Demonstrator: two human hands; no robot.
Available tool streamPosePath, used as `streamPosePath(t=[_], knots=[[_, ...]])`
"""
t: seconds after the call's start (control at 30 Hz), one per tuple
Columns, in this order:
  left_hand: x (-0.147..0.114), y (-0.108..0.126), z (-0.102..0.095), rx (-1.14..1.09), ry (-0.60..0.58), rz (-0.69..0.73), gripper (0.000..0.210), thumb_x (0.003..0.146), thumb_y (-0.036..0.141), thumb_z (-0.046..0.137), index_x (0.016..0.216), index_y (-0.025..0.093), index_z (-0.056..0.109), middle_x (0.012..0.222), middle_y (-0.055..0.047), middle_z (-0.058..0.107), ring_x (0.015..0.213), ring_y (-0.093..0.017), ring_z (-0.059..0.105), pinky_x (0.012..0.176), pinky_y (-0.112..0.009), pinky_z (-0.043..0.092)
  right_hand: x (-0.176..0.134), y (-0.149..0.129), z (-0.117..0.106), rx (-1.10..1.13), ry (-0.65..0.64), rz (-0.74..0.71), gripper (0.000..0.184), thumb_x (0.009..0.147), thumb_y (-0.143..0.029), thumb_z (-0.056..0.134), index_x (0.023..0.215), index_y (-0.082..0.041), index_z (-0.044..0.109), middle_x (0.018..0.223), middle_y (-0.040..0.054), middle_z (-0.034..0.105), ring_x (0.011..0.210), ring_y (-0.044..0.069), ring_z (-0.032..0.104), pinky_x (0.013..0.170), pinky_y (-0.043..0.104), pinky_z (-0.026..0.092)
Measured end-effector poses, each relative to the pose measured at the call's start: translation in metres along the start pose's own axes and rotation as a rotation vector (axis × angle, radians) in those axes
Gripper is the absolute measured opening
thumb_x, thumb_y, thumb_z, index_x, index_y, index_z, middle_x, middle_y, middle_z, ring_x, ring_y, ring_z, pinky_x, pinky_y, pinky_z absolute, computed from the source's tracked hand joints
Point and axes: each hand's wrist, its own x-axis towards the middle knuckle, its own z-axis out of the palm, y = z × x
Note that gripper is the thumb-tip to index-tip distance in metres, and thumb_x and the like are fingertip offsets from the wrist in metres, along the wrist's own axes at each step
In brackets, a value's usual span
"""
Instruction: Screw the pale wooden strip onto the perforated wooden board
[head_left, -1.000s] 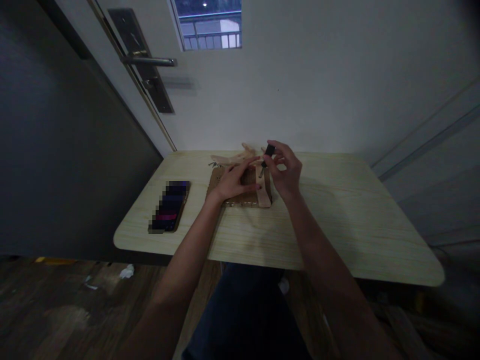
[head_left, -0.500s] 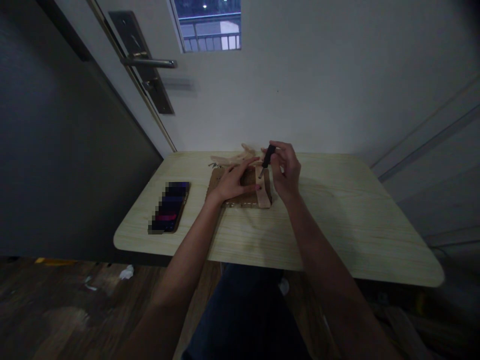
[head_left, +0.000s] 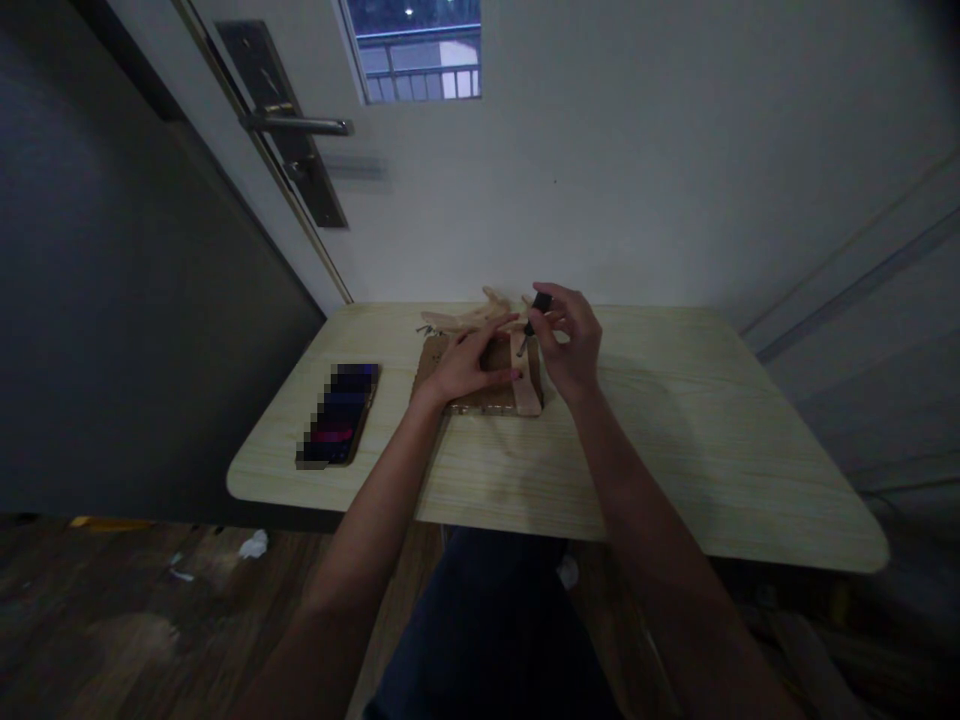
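My right hand [head_left: 568,340] grips the black handle of a small screwdriver [head_left: 539,304], tilted with its metal tip down on a pale wooden strip [head_left: 528,390]. That strip lies across the right end of a brown corrugated cardboard piece [head_left: 480,403]. My left hand [head_left: 469,365] is spread flat over the cardboard, its fingers apart and its thumb reaching the strip beside a small dark spot. Just behind the cardboard lie loose pale wooden pieces [head_left: 457,320], partly hidden by my hands. A few small dark screw-like bits [head_left: 427,330] sit at their left end.
A phone [head_left: 341,415] lies on the left of the light wood-grain table [head_left: 712,440]. Behind the table's far edge rises a white door [head_left: 637,180] with a metal lever handle [head_left: 300,125]. Crumpled white paper [head_left: 254,545] is on the floor at left.
The fingers of my right hand have shifted on the screwdriver handle, which now shows less between them. My left hand and the cardboard stay in place.
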Motion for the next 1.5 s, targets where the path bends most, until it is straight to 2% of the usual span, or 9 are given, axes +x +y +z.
streamPosePath(t=[0.17,0.37,0.53,0.73,0.83,1.0,1.1,1.3,1.5], knots=[[0.0000,-0.0006,-0.0001,0.006,0.005,0.003,0.084,0.076,0.054,0.071,0.147,0.030,0.033,0.146,-0.008,0.051,0.131,-0.030,0.052,0.116,-0.053,0.028,0.0010,-0.0008,-0.0019,0.062,-0.027,0.048,0.032,0.088,-0.047,0.057,0.115,-0.029,0.062,0.110,0.0034,0.068,0.077,0.013,0.066,0.061,0.025,0.058],[-0.0002,0.0001,-0.0001,0.007,0.008,0.007,0.083,0.077,0.056,0.070,0.147,0.029,0.034,0.145,-0.009,0.051,0.132,-0.031,0.051,0.116,-0.053,0.028,0.0009,-0.0003,-0.0028,0.173,-0.143,0.090,0.041,0.090,-0.052,0.053,0.124,-0.029,0.057,0.112,0.0045,0.072,0.095,0.018,0.072,0.081,0.033,0.061],[-0.0007,0.0003,0.0001,0.012,0.006,-0.008,0.085,0.077,0.055,0.070,0.147,0.028,0.033,0.140,-0.010,0.057,0.132,-0.032,0.050,0.115,-0.055,0.028,0.0005,0.0014,0.0000,0.131,-0.087,0.083,0.040,0.085,-0.052,0.061,0.118,-0.030,0.061,0.103,0.0024,0.071,0.084,0.016,0.072,0.074,0.030,0.062],[0.0000,-0.0020,0.0008,0.038,0.003,-0.018,0.087,0.075,0.058,0.070,0.148,0.027,0.033,0.142,-0.010,0.055,0.135,-0.033,0.046,0.116,-0.055,0.026,0.0002,0.0009,0.0033,0.092,-0.018,0.090,0.039,0.079,-0.053,0.067,0.109,-0.030,0.058,0.091,-0.0012,0.064,0.067,0.010,0.062,0.057,0.024,0.057],[0.0001,-0.0034,0.0012,0.029,0.006,-0.003,0.087,0.076,0.059,0.069,0.148,0.028,0.032,0.144,-0.010,0.052,0.135,-0.032,0.047,0.115,-0.054,0.027,-0.0003,-0.0009,0.0016,0.060,-0.031,0.083,0.038,0.082,-0.051,0.064,0.112,-0.030,0.058,0.095,0.0000,0.065,0.069,0.011,0.061,0.058,0.024,0.056],[-0.0009,-0.0010,0.0003,0.010,0.005,-0.007,0.085,0.077,0.057,0.069,0.148,0.027,0.033,0.136,-0.010,0.060,0.131,-0.031,0.051,0.114,-0.053,0.029,0.0000,-0.0040,-0.0029,0.072,-0.096,0.049,0.033,0.091,-0.049,0.052,0.117,-0.030,0.058,0.112,0.0031,0.066,0.082,0.013,0.066,0.065,0.028,0.058],[-0.0014,0.0015,-0.0005,0.008,-0.002,-0.018,0.084,0.077,0.055,0.070,0.147,0.027,0.033,0.135,-0.010,0.060,0.132,-0.030,0.050,0.115,-0.053,0.028,0.0010,-0.0025,-0.0032,0.108,-0.108,0.078,0.034,0.089,-0.049,0.055,0.117,-0.030,0.057,0.107,0.0022,0.068,0.090,0.015,0.068,0.070,0.029,0.059],[-0.0008,0.0014,-0.0007,0.003,-0.006,-0.008,0.083,0.077,0.053,0.070,0.148,0.029,0.032,0.142,-0.009,0.055,0.133,-0.030,0.050,0.116,-0.053,0.027,0.0019,0.0019,0.0000,0.102,-0.016,0.093,0.040,0.080,-0.053,0.065,0.112,-0.030,0.058,0.084,-0.0022,0.062,0.071,0.011,0.062,0.058,0.022,0.056],[-0.0006,0.0036,-0.0015,-0.001,-0.009,-0.018,0.084,0.077,0.054,0.070,0.148,0.029,0.033,0.143,-0.009,0.053,0.136,-0.031,0.046,0.117,-0.055,0.026,0.0027,-0.0040,-0.0031,0.016,-0.076,0.050,0.037,0.087,-0.054,0.056,0.115,-0.032,0.065,0.100,0.0037,0.063,0.079,0.015,0.062,0.058,0.027,0.059]])
